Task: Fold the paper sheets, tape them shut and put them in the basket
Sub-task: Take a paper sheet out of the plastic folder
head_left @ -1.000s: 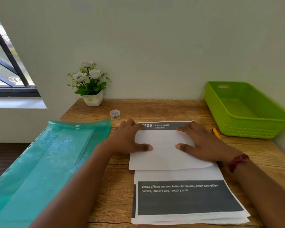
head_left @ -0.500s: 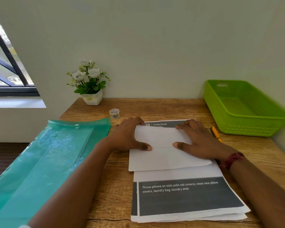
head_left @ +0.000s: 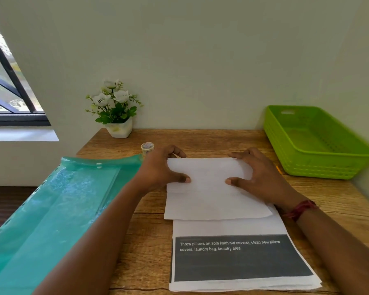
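Since a second ago my left hand [head_left: 164, 169] and right hand [head_left: 262, 177] have carried the fold farther from me. The dark header strip that showed beyond the flap is now covered.

Nearest me lies the stack of printed paper sheets [head_left: 232, 258], its dark grey panel with white text face up on the wooden desk [head_left: 339, 211]. On the stack's far half rests the folded white paper sheet [head_left: 211, 194], blank side up, with a faint crease across it and its near edge slightly skewed against the stack. Each hand grips one end of it, thumbs flat on top and fingers curled over the far edge.

I judge the step in hand to be folding, with taping not yet begun. To do it well I would line up the far edges first. Then I would pin one end with a thumb and run the other thumb along the crease from the middle outward. The paper looks thin and limp and is likely to slide on the sheets beneath, so I would press straight down.

Left of the sheet lies the translucent teal plastic folder [head_left: 51, 209]. Just beyond my left hand stands the small clear roll of tape [head_left: 147, 146], close by for the next step. Far right sits the lime-green plastic basket [head_left: 273, 133], well apart from the sheet, with nothing visible inside.
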{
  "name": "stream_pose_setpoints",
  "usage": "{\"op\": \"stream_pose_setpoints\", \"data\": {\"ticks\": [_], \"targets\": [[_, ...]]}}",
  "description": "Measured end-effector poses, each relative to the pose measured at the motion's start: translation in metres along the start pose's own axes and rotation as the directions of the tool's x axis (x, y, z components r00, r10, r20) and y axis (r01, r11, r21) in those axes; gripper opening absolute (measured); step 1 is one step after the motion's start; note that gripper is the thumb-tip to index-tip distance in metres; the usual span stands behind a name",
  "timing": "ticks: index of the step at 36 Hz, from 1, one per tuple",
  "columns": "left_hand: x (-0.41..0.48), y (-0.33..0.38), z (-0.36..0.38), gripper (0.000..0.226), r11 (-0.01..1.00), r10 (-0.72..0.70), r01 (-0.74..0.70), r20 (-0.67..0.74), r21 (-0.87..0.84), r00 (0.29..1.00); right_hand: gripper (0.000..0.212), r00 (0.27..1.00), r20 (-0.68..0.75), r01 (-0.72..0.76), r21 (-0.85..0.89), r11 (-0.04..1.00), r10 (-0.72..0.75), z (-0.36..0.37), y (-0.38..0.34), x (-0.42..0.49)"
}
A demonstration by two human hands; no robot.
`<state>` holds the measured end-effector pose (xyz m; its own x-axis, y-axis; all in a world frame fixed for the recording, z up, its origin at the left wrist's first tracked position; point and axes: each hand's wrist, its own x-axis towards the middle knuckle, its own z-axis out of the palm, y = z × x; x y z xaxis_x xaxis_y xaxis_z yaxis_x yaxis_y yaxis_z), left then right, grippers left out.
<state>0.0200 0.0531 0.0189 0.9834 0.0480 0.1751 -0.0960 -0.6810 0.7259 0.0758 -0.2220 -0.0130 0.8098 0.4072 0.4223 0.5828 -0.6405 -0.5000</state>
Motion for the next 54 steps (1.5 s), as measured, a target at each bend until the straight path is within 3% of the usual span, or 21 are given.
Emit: {"op": "stream_pose_setpoints", "data": {"ticks": [7, 14, 21, 38, 54], "targets": [[-0.003, 0.002, -0.006, 0.040, 0.984, -0.016, 0.022, 0.038, -0.179, 0.999, 0.034, 0.989, -0.114, -0.057, 0.281, 0.958, 0.092, -0.007, -0.009, 0.002], [-0.004, 0.005, -0.007, 0.031, 0.974, 0.000, -0.010, -0.044, -0.228, 0.999, 0.020, 0.959, -0.186, -0.099, 0.486, 0.868, 0.213, -0.011, -0.011, 0.002], [-0.003, 0.005, -0.006, 0.023, 0.985, 0.039, -0.051, -0.077, -0.166, 0.996, 0.019, 0.959, -0.231, -0.056, 0.414, 0.909, 0.164, -0.007, -0.005, 0.003], [-0.001, -0.002, 0.001, 0.014, 0.979, 0.127, -0.129, 0.024, 0.158, 0.992, 0.017, 0.997, -0.076, 0.016, 0.169, 0.985, -0.003, -0.004, -0.001, -0.003], [-0.002, -0.003, 0.007, 0.031, 0.900, 0.159, -0.225, 0.199, 0.372, 0.967, 0.044, 0.990, 0.126, -0.052, -0.069, 0.996, 0.060, -0.005, -0.011, -0.007]]}}
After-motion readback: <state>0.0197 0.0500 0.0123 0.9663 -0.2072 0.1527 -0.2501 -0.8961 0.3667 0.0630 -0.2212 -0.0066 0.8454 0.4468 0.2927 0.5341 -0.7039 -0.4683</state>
